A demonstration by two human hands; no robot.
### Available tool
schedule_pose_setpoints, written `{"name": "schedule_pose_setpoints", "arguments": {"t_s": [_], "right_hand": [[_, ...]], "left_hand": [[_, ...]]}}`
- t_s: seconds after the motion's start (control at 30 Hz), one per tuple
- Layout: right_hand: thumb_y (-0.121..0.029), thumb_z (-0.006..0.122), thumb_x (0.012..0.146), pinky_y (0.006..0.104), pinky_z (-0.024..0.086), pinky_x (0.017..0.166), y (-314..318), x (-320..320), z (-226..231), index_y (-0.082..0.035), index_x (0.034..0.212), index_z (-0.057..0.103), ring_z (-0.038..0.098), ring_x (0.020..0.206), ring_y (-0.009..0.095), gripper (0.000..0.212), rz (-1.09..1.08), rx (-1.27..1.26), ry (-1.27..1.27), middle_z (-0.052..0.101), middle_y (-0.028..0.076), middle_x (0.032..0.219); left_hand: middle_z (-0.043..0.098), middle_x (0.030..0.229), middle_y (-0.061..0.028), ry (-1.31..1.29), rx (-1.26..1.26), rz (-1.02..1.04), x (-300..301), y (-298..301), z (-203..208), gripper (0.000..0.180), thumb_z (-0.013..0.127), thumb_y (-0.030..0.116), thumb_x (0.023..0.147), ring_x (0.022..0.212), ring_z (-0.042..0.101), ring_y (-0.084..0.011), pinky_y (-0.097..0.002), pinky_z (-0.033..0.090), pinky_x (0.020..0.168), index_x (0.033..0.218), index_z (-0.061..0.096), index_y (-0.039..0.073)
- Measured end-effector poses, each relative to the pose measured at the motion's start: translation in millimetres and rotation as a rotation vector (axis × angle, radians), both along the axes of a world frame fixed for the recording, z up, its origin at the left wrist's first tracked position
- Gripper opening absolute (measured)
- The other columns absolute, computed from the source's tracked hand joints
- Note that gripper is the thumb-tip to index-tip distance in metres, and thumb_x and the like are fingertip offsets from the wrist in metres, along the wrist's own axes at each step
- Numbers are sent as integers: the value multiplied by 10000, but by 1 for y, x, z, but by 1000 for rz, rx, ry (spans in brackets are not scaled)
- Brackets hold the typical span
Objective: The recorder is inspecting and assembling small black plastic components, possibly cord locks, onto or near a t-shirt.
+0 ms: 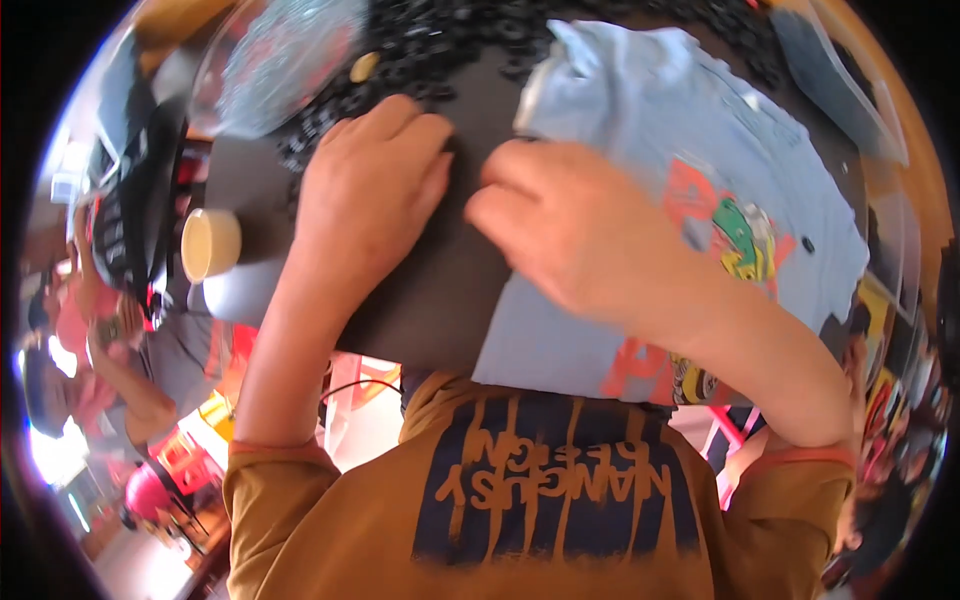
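My left hand (pixel 372 190) is over the dark table, knuckles up, at the near edge of a heap of small black pieces (pixel 430 40). Its fingers curl under, and whatever they hold is hidden. Facing it across a narrow gap is my right hand (pixel 560 215), its thumb and fingers pinched together, with nothing I can make out between them. Beneath the right hand and forearm spreads a light blue T-shirt (pixel 620 110) with a colourful cartoon print, rumpled at its far end. One small black piece (pixel 808 243) lies on the shirt.
A clear plastic bag (pixel 290 65) lies at the far left. A pale yellow round cup (pixel 212 245) stands at the table's left edge, and a small yellowish piece (pixel 364 67) rests among the black ones. Clear bins (pixel 850 80) stand at the far right. Other people (pixel 110 350) sit at the left.
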State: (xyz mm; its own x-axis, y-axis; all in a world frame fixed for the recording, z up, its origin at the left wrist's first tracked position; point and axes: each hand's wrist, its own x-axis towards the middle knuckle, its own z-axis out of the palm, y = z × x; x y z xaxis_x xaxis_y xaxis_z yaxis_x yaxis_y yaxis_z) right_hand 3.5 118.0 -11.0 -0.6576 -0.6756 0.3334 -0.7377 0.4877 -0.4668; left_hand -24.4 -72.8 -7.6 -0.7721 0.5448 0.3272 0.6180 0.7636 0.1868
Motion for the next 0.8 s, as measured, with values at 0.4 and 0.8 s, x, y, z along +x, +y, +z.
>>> {"name": "schedule_pose_setpoints", "arguments": {"t_s": [0.4, 0.8], "right_hand": [[-50, 569, 840, 259, 449, 731, 101, 32, 11, 0, 1023, 580, 546, 771, 101, 190, -494, -984, -771, 603, 63, 943], [-213, 532, 910, 202, 376, 412, 130, 15, 37, 3, 972, 610, 457, 461, 85, 238, -967, -1116, -908, 502, 6, 602]], "left_hand": [[602, 905, -127, -1461, 1337, -203, 5, 56, 18, 232, 438, 71, 796, 635, 546, -165, -253, 446, 598, 999, 494, -27], [483, 702, 22, -575, 366, -271, 12, 126, 4, 113, 580, 10, 810, 610, 452, -67, -214, 367, 546, 920, 603, 14]]}}
